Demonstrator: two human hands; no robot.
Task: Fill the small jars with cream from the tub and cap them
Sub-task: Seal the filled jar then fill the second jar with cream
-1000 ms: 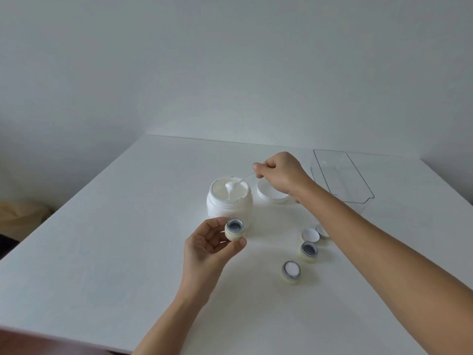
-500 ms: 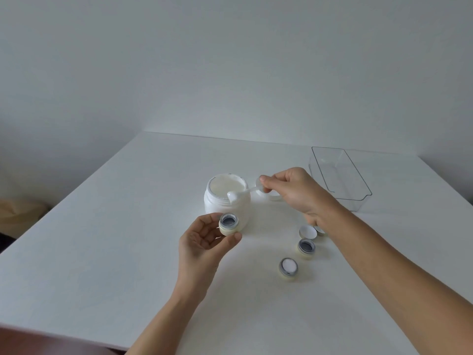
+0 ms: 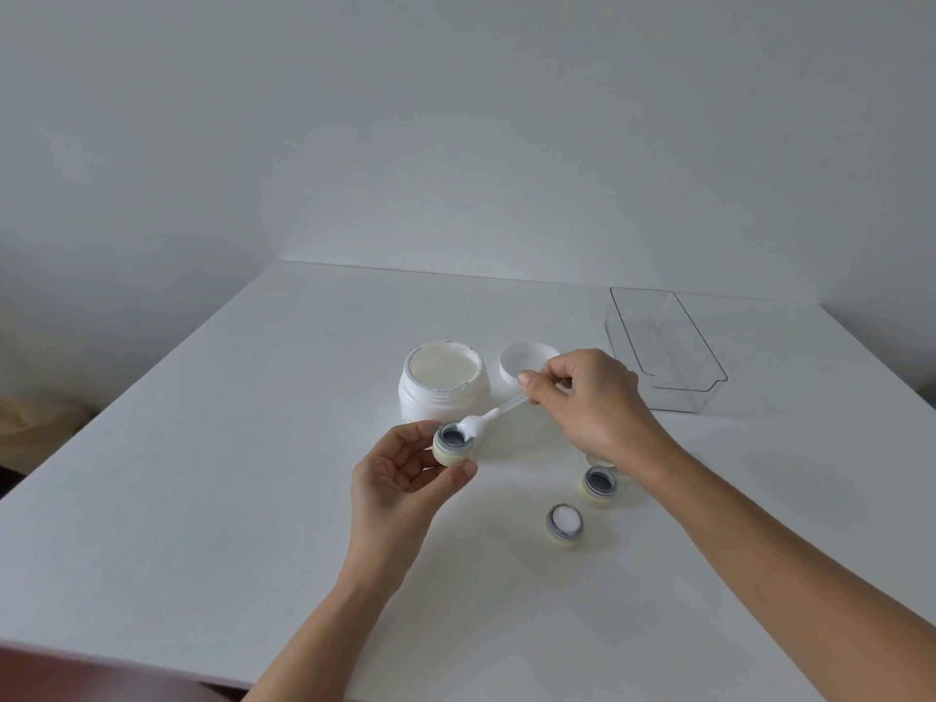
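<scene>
Spatula [image 3: 499, 411] loaded with a white dollop is at the mouth of the small jar [image 3: 452, 444], the right hand [image 3: 590, 397] pinching its handle between thumb and fingers. A second ago that scoop was down in the tub [image 3: 444, 381]; half a second ago it was lifting clear of the rim; now the blob sits right over the jar's grey-ringed opening, touching or all but touching it. So the scoop is done and the transfer is on, I'd say. The left hand [image 3: 405, 481] grips the jar by its pale yellow sides, thumb below and fingers behind, held up off the worktop [image 3: 212, 488] just in front of the tub.

Out from there: the tub stands open, cream near its brim, its white lid [image 3: 527, 366] lying beside it behind the right hand. Near the right forearm sit two more jars: one [image 3: 599, 484] looks dark inside, unfilled as far as I can tell, and the nearer one [image 3: 564, 524] shows white, apparently already filled. Neither wears a cap, so capping looks wholly undone. The loose caps are hidden under the forearm now. A clear plastic tray [image 3: 673, 377] waits far right.

Writing? None readable on tub, jars or lid.
</scene>
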